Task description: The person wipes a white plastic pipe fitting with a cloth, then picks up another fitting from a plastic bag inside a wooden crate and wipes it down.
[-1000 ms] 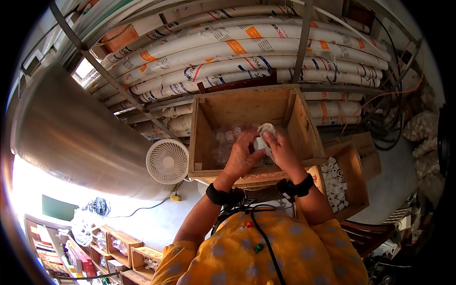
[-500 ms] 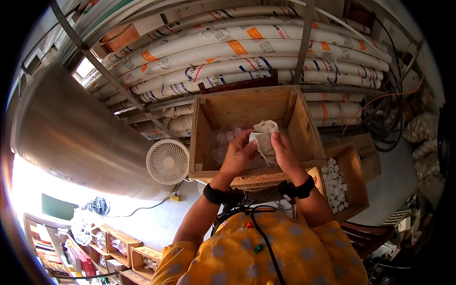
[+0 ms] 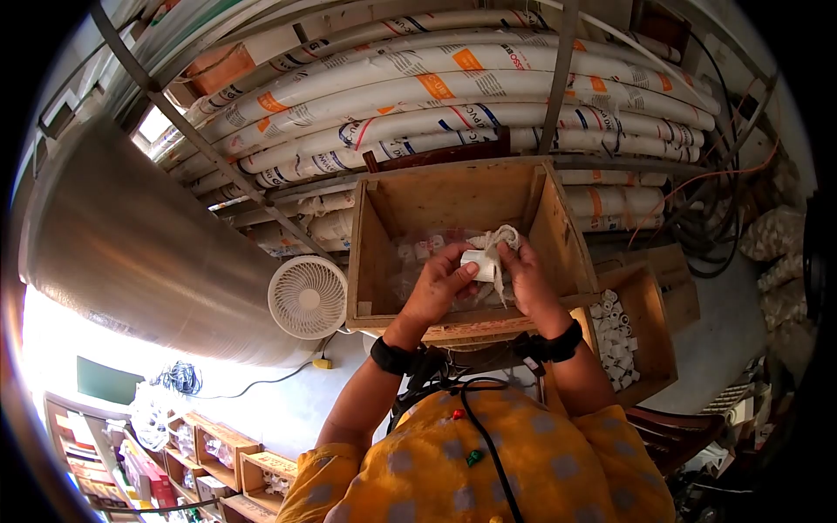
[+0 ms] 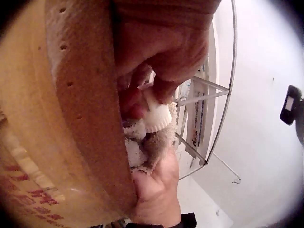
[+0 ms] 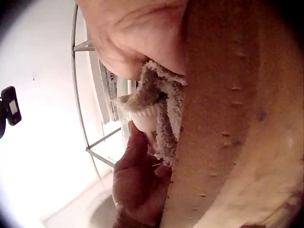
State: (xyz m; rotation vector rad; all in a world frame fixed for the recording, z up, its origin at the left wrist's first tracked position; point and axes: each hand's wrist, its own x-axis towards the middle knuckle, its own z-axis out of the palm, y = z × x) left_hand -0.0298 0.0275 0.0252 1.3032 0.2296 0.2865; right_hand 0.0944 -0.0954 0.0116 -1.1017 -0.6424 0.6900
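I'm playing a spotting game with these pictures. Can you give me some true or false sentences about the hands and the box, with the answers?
1. The left hand holds a small white pipe fitting. True.
2. The right hand holds a hammer. False: it holds a cloth against the fitting.
3. Both hands are over an open wooden crate. True.
4. The white fan sits inside the crate. False: it is outside, beside the crate's left wall.
5. White pipes lie stacked beyond the crate. True.

Small white plastic fitting point(image 3: 478, 261), ribbed rim, held w/ a frayed off-white cloth point(image 3: 500, 241) bunched against it, just above open wooden crate point(image 3: 375, 253).
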